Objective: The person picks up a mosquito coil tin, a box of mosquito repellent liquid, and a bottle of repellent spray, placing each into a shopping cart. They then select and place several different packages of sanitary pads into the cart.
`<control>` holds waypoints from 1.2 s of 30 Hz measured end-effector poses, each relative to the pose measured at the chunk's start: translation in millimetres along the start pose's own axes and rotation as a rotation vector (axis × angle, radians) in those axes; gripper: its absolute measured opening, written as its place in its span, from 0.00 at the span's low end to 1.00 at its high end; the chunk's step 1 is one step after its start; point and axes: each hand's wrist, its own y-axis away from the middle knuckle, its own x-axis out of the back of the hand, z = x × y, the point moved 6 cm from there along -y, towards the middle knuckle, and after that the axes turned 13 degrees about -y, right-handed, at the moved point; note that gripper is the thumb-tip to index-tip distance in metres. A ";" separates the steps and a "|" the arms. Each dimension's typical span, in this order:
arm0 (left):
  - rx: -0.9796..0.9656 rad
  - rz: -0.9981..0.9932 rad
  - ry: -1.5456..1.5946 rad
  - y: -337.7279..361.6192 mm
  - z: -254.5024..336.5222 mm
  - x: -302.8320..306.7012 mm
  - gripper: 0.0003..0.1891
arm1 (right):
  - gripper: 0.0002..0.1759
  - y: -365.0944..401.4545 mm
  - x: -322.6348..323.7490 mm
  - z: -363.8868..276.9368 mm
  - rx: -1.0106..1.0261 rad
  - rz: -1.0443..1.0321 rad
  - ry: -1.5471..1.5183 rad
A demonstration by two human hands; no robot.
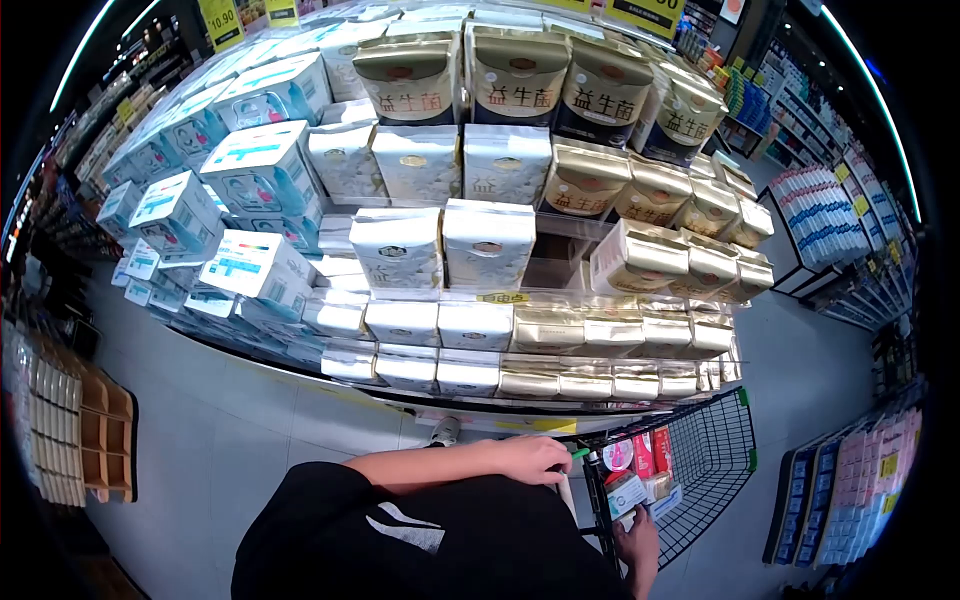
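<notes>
My left hand [538, 460] is closed around the handle of a shopping cart [705, 480], beside the handle's green end [580, 454]. My right hand [638, 542] is at the near side of the cart, with its fingers curled next to a small white and blue box [627, 495]. A pale item touches those fingertips, but I cannot make out what it is. Close by in the cart lie a red package [662, 450], a round pink-and-white item [618, 456] and a small brownish pack [658, 487].
Ahead rises a large tiered display with white packs [490, 245], gold packs [640, 258] and light blue boxes [262, 270]. Racks of packages [860, 490] stand at the right. A wooden shelf unit [105, 430] is at the left. Tiled floor [220, 430] surrounds the display.
</notes>
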 end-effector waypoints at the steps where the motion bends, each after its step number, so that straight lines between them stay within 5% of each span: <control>1: 0.019 0.022 0.032 9.5 -4.3 12.0 0.13 | 0.33 -3.3 3.5 -16.7 -0.002 -0.009 -0.018; 7: 0.050 0.047 0.315 88.3 18.5 106.0 0.14 | 0.28 -27.0 37.8 -102.2 0.008 0.001 -0.074; 14: 0.096 0.200 0.243 160.7 5.1 168.2 0.16 | 0.20 -63.7 43.6 -202.8 0.344 0.042 -0.130; 19: 0.161 0.185 0.185 179.6 0.8 160.5 0.13 | 0.21 -74.0 23.9 -212.6 0.393 0.028 -0.182; 22: 0.240 0.242 0.159 190.9 7.4 155.4 0.12 | 0.21 -75.2 16.9 -218.4 0.256 -0.082 -0.186; 29: 0.546 0.539 0.092 211.7 34.7 141.5 0.11 | 0.21 -91.9 -0.5 -193.8 0.605 -0.116 -0.183; 36: 0.634 0.563 0.114 200.0 78.4 124.6 0.10 | 0.22 -80.0 7.5 -201.0 0.700 -0.207 -0.228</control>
